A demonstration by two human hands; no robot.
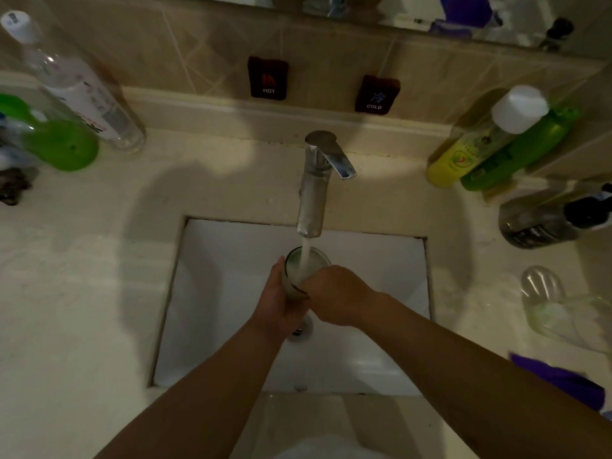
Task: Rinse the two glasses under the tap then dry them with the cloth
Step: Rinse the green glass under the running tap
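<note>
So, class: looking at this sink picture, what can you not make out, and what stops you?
- Base of the glass: head view, covered by the left hand and right hand.
- Drain: mostly behind the left hand.
- Purple cloth: cut off by the right edge.
- Second glass: lying on the counter, blurred; how clean it is is unreadable.
</note>
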